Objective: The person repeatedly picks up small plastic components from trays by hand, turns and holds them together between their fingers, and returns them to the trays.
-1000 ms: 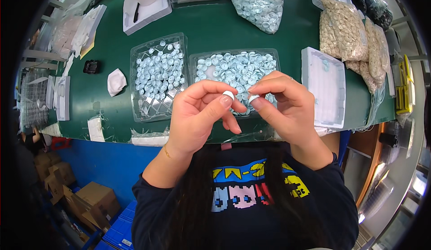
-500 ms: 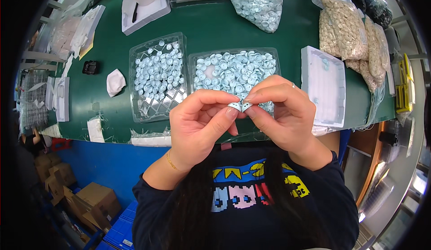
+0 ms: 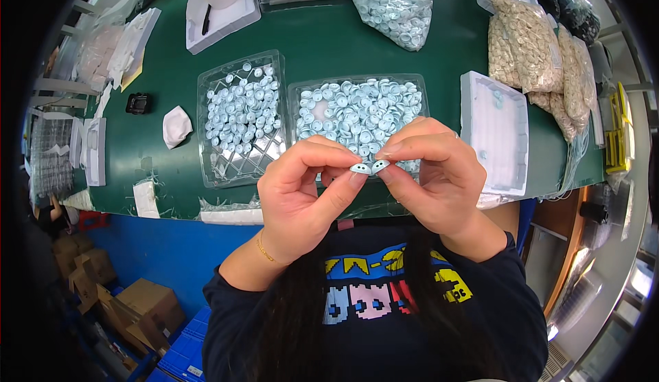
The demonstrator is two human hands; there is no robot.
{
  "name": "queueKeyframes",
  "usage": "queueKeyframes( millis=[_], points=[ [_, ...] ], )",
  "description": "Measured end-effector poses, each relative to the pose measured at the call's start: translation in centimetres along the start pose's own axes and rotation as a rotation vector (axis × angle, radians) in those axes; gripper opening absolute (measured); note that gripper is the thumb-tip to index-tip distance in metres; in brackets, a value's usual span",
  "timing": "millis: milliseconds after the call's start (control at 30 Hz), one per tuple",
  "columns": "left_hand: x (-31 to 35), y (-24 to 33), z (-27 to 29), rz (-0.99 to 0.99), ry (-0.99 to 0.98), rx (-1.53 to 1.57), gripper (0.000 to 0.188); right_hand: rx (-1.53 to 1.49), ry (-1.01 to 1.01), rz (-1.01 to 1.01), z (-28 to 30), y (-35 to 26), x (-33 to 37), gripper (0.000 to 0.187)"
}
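The left hand [image 3: 296,193] pinches one button [image 3: 360,169] and the right hand [image 3: 443,183] another [image 3: 379,166], side by side at the middle tray's [image 3: 319,110] near side, apparently for checking, which likely calls for steady, light grips next.

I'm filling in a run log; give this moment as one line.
left hand: pinches pale-blue piece | right hand: pinches matching piece | clear tray with many similar pieces: beyond hands

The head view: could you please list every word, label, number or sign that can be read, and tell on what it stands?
Dark shirt: yellow letter-like print, partly covered by hair; wording not quoted here.
Blue crate: pale label, too small to read.
Bag of beige pieces: pale patch, perhaps a label, too small to read.
Held light-blue buttons: no text visible.
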State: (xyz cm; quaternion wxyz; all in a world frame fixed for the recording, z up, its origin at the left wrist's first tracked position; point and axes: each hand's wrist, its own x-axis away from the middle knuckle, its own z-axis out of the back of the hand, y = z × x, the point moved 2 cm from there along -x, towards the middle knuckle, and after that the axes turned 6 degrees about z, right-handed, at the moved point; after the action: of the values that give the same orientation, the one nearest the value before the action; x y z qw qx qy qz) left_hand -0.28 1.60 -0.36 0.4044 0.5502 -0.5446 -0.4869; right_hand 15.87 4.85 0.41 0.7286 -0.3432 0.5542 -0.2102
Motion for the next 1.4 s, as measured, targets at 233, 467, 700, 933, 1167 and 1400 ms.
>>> queueKeyframes(
  millis=[233,467,700,933,1167,1400],
  points=[
    [0.0,0.1,-0.1,-0.062,0.023,-0.045,0.017,0.028,0.09,0.029,-0.2,0.3,0.0,0.025],
    [0.0,-0.2,0.0,-0.181,0.048,-0.095,0.017,0.008,0.103,0.052,-0.3,0.0,0.0,0.026],
    [-0.3,0.2,0.2,-0.02,-0.046,0.007,0.012,-0.35,0.133,-0.223,-0.5,0.0,0.5,0.02],
    [-0.7,-0.6,-0.1,0.431,-0.251,0.65,0.013,-1.06,0.157,-0.672,-0.7,1.0,0.8,0.015],
    [-0.6,-0.8,-0.2,0.351,-0.249,0.6,0.014,-1.132,0.154,-0.7,-0.8,1.0,0.7,0.013],
    [-0.6,-0.7,0.2,0.416,-0.279,0.639,0.015,-1.137,0.173,-0.729,-0.8,1.5,1.0,0.011]
  ],
)
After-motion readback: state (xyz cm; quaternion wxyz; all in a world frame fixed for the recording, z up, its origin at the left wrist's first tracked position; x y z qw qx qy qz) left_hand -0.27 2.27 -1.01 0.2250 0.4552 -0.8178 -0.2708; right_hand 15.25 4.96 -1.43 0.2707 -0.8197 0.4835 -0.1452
